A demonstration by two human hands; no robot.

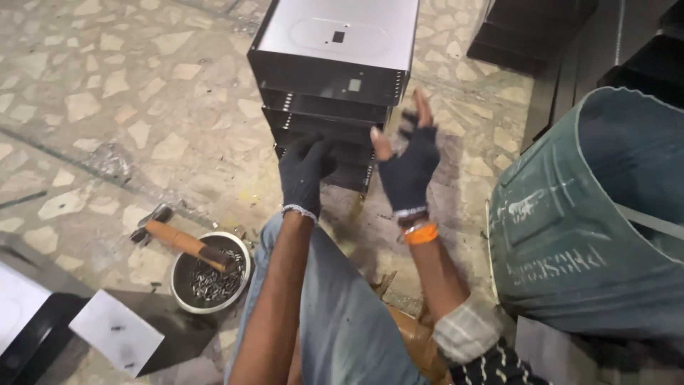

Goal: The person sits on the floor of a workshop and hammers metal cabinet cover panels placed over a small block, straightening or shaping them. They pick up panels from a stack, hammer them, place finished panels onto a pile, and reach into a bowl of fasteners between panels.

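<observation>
Stone-chip floor (142, 107), gloved left hand (303, 175) against stacked metal trays (331, 71)

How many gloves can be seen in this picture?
2: one on the left hand, touching the metal boxes; one fingerless on the right hand, raised beside them.

Stacked grey sheet-metal boxes (335, 78) on stone floor, open sides facing viewer.
</observation>
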